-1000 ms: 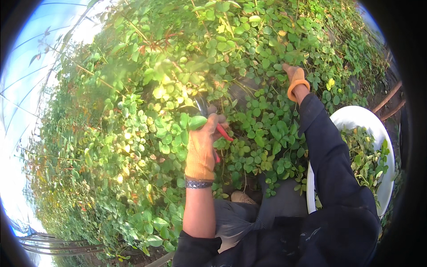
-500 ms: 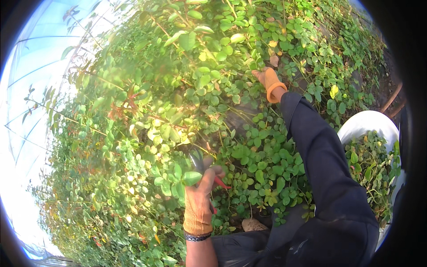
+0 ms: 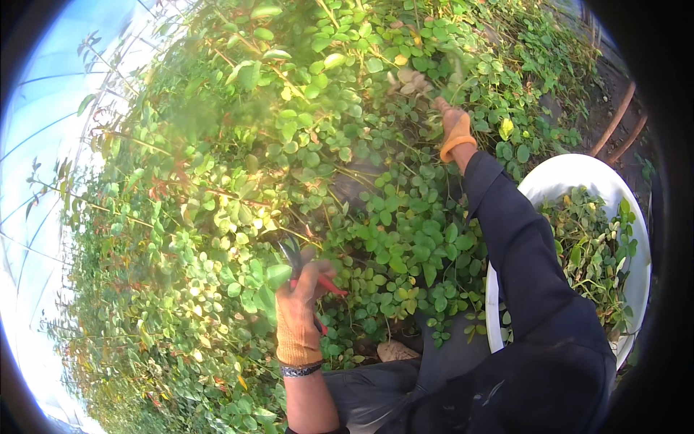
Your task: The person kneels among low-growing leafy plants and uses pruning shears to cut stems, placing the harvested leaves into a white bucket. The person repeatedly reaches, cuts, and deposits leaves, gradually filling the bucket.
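Note:
My left hand (image 3: 300, 307), in an orange knit glove with bare fingers, is wrapped round pruning shears (image 3: 294, 257) with red handles. Their dark blades point up among the green leaves, and the blades look parted. Farther off to the right, my right hand (image 3: 455, 130) reaches into the foliage in a like orange glove. Its fingers are closed together beside a sprig of withered leaves (image 3: 412, 82), greyish brown and blurred, that appears pinched at the fingertips. Leafy shrubs (image 3: 405, 239) with thin stems surround both hands.
At my right, under my forearm, stands a white tub (image 3: 578, 170) heaped with cut leaves and stems (image 3: 589, 253). Two brown poles (image 3: 614, 119) lie beyond it on dark soil. A tan shoe (image 3: 396, 351) shows below. Translucent sheeting on curved ribs rises at far left.
My right hand has drawn back to the right, and the withered sprig now shows at its fingertips. The view has shifted right, showing more of the tub. My left hand keeps the shears.

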`<act>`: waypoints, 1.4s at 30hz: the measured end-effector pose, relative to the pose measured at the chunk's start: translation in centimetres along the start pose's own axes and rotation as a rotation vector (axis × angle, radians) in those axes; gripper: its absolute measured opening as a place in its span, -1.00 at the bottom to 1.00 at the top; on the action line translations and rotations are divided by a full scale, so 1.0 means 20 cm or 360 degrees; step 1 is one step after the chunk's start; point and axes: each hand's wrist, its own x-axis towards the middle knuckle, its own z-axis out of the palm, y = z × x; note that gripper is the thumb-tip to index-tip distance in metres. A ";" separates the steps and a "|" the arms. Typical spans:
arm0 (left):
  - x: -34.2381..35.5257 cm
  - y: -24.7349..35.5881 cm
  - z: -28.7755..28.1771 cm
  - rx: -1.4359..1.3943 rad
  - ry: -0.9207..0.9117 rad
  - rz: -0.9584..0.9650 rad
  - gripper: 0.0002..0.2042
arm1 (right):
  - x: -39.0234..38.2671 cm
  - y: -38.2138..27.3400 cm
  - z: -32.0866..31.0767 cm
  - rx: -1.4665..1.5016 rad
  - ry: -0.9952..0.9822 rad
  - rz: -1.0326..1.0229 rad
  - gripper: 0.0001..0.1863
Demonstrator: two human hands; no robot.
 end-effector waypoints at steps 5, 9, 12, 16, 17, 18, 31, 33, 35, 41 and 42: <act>-0.03 0.03 0.03 -0.0096 0.0022 -0.0006 -0.38 | 0.44 -0.20 -0.37 0.0630 0.0672 0.0610 -0.29; -0.04 0.04 0.03 0.0067 -0.0040 0.0117 -0.42 | 0.63 -0.10 -0.53 0.0226 0.0447 0.0545 -0.32; -0.05 0.04 0.02 -0.0057 -0.0006 -0.0002 -0.43 | 0.72 0.01 -0.51 -0.0220 0.0212 0.0420 -0.34; -0.05 0.04 0.02 -0.0177 0.0043 -0.0107 -0.38 | 0.80 0.13 -0.36 -0.0773 -0.0028 0.0231 -0.37; -0.05 0.04 0.03 -0.0174 0.0069 -0.0104 -0.37 | 0.82 0.16 -0.32 -0.0866 -0.0067 0.0198 -0.38; -0.05 0.04 0.03 -0.0185 0.0085 -0.0114 -0.34 | 0.83 0.18 -0.29 -0.0937 -0.0099 0.0174 -0.39; -0.03 0.03 0.06 -0.0162 0.0173 -0.0181 -0.28 | 0.79 0.41 -0.36 -0.1075 -0.0218 0.0239 -0.46; -0.05 0.04 0.04 -0.0169 0.0192 -0.0193 -0.28 | 0.78 0.43 -0.34 -0.0957 -0.0236 0.0126 -0.46; -0.07 0.04 0.02 -0.0191 0.0211 -0.0163 -0.28 | 0.76 0.44 -0.36 -0.0721 -0.0281 0.0012 -0.47; -0.11 0.05 -0.02 -0.0275 0.0174 0.0040 -0.39 | 0.64 0.14 -0.64 0.0174 -0.0272 0.0148 -0.49; -0.12 0.06 -0.03 -0.0263 0.0154 0.0047 -0.40 | 0.63 0.01 -0.69 0.0307 -0.0280 0.0138 -0.49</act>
